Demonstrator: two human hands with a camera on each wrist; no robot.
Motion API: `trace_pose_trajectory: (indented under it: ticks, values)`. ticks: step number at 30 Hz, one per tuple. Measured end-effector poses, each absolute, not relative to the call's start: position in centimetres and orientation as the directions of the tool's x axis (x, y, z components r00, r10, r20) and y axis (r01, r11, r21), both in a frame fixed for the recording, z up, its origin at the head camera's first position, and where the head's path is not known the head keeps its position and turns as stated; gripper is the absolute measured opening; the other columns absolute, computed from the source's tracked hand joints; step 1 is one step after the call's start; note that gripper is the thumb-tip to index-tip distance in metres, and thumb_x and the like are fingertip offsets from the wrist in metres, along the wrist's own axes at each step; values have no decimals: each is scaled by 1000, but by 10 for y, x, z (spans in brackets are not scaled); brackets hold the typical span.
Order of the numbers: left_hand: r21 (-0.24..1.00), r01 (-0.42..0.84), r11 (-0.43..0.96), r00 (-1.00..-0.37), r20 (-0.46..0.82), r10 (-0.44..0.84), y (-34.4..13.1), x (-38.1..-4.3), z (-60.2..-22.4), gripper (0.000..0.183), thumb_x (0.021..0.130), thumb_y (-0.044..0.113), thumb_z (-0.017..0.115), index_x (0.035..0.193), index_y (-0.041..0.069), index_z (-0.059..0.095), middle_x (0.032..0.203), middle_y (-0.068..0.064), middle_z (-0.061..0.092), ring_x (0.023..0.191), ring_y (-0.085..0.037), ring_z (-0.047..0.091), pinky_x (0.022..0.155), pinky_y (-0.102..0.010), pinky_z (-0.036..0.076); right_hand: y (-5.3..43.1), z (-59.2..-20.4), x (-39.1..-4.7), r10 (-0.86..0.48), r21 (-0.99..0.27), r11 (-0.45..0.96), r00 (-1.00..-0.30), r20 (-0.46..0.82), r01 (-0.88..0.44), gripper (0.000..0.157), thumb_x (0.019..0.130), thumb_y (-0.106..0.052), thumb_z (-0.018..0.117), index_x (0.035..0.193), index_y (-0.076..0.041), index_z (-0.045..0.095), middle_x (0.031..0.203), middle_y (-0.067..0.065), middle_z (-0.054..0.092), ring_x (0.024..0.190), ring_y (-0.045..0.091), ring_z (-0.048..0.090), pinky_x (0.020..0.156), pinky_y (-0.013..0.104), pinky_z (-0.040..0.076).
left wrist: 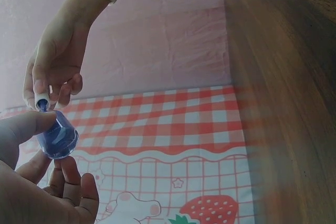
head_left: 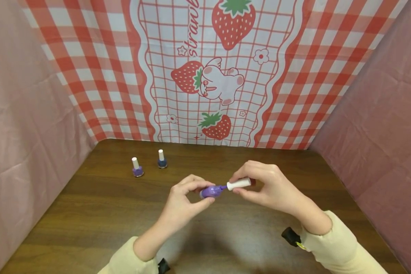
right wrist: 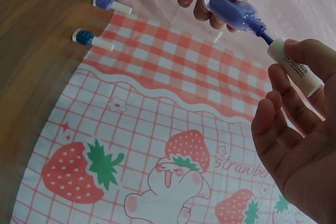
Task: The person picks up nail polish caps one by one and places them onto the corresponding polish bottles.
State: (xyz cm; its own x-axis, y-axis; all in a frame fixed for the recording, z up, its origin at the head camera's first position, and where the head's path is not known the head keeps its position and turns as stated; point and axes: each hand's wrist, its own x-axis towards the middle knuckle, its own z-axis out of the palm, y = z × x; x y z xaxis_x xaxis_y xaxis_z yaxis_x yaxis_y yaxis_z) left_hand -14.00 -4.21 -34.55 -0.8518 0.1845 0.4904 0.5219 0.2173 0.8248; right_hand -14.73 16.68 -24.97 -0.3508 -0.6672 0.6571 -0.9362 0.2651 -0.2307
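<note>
My left hand (head_left: 183,199) pinches a small purple nail polish bottle (head_left: 211,191) between thumb and fingers, tilted on its side with its neck toward the right. The white cap (head_left: 239,184) is pinched by my right hand (head_left: 272,186), just right of the bottle. A purple-coated brush stem (right wrist: 267,38) runs from the cap into the bottle's neck, so cap and neck stand a little apart. In the left wrist view the bottle (left wrist: 59,139) hangs between the left thumb and fingers, with the right hand (left wrist: 58,59) beyond it.
Two capped nail polish bottles stand upright at the table's back left: a purple bottle (head_left: 137,171) and a dark blue bottle (head_left: 162,163). The brown wooden table (head_left: 99,213) meets a strawberry-print checked cloth (head_left: 113,76) behind, with pink cloth (head_left: 373,125) at both sides.
</note>
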Motion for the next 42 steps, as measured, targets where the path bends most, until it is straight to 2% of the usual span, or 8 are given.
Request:
trace_pose_trajectory:
  ticks: [3,8,16,19,24,30,37,42]
  values:
    - [825,522,214,-851,489,190,-41,-140,-345,23,70,18,76,92,21,68,89,11,60,79,-9,53,71,-23,45,165,-251,-147,-667,-245,260,-357,654,-934,31,60,4,75,84,-9,62,79,-4,60,60,1,45,53,4,34]
    - [831,516,208,-854,482,196,-39,-128,-326,22,69,9,75,90,10,68,87,2,62,78,-12,54,71,-23,45,164,-255,-148,-667,-258,259,-365,649,-931,30,60,4,75,84,-9,62,79,-4,60,58,4,46,53,5,33]
    - [832,521,190,-849,483,213,-36,-139,-346,23,71,16,75,92,19,68,90,10,62,81,-9,53,72,-30,46,174,-281,-169,-673,-322,292,-433,600,-900,28,69,-10,75,92,-18,61,82,-11,59,54,4,45,48,9,35]
    - [838,515,181,-852,476,220,-35,-136,-340,23,71,11,74,92,14,68,90,4,63,78,-11,53,71,-30,45,171,-279,-169,-671,-390,263,-458,583,-882,28,69,-7,75,92,-16,62,79,-10,59,53,4,44,44,13,36]
    - [871,472,138,-868,432,247,-34,-128,-324,23,70,2,72,92,3,67,90,-6,64,77,-12,53,69,-30,46,164,-267,-162,-685,-480,170,-453,570,-861,27,67,4,72,89,-8,62,76,-4,59,55,3,46,44,19,40]
    - [916,398,49,-883,368,292,-32,-130,-324,24,72,-1,70,96,-2,65,94,-12,63,81,-13,56,72,-28,50,162,-259,-160,-703,-532,131,-457,545,-836,28,68,7,71,90,-9,64,77,-1,61,59,5,50,46,23,44]
    - [960,275,-49,-911,276,307,-28,-141,-345,27,74,6,71,100,4,65,97,-10,63,84,-19,59,74,-27,51,163,-260,-162,-705,-579,144,-494,509,-802,26,70,5,70,90,-9,65,78,-1,62,59,6,50,47,24,45]
    - [969,240,-54,-920,245,307,-28,-143,-348,27,74,13,72,100,8,65,96,-8,64,83,-16,59,73,-27,50,164,-262,-164,-696,-584,164,-513,503,-795,24,70,3,70,90,-10,65,78,-2,62,59,6,50,46,24,45]
